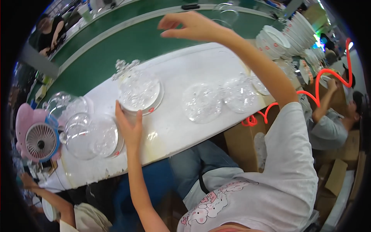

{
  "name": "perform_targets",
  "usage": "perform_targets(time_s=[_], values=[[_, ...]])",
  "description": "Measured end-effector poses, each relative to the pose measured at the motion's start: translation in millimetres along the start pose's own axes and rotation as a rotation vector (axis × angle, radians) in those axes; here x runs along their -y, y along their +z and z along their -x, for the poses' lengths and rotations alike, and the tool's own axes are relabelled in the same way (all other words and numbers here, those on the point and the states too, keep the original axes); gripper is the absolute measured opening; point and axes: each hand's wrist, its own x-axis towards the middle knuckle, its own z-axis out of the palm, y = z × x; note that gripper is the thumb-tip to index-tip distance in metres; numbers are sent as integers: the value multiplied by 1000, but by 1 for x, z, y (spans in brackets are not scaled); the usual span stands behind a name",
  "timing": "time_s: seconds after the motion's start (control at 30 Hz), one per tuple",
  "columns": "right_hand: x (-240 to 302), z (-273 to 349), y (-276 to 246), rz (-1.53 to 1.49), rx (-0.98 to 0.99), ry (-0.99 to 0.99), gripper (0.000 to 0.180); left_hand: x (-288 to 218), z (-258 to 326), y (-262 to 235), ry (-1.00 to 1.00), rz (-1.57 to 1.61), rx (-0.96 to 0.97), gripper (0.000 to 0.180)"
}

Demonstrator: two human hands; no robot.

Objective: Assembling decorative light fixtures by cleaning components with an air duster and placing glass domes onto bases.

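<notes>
My left hand (130, 129) is on the white worktable with thumb and forefinger spread. Its fingertips reach the near edge of a round white disc-shaped piece (141, 94) that has clear plastic over it. Whether they press on the rim I cannot tell. My right hand (189, 27) is raised at the far side, over the green conveyor belt, its fingers loosely curved and apart with nothing between them. Just beyond the disc lies a cluster of clear, knobbly plastic pieces (125, 69). Left of my left hand sit more round white pieces with clear covers (104, 135).
Clear round plastic parts (203, 102) lie on the table's right half. Stacked white round housings (272, 40) stand at the far right. A pink and blue fan (40, 141) is at the left end. A coiled red hose (320, 91) hangs at right. Other people work on both sides.
</notes>
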Motion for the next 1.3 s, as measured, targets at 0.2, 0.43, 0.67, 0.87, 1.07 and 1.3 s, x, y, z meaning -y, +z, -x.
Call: perform_targets(time_s=[0.2, 0.43, 0.67, 0.87, 1.07, 1.3], values=[[-125, 99, -120, 713, -206, 504, 29, -17, 1, -4, -5, 16, -13, 70], [-225, 215, -157, 807, 117, 992, 17, -2, 3, 0, 3, 104, -53, 66], [-241, 217, -165, 740, 116, 933, 20, -8, 3, -2, -32, 124, -43, 63], [-248, 218, -173, 538, 309, 865, 34, -8, 2, -2, -39, 138, -52, 63], [-235, 227, -174, 569, 116, 824, 39, -7, 3, -4, -52, 127, -57, 62], [-247, 233, -214, 488, -142, 784, 36, -6, 1, 0, -61, 174, -51, 61]])
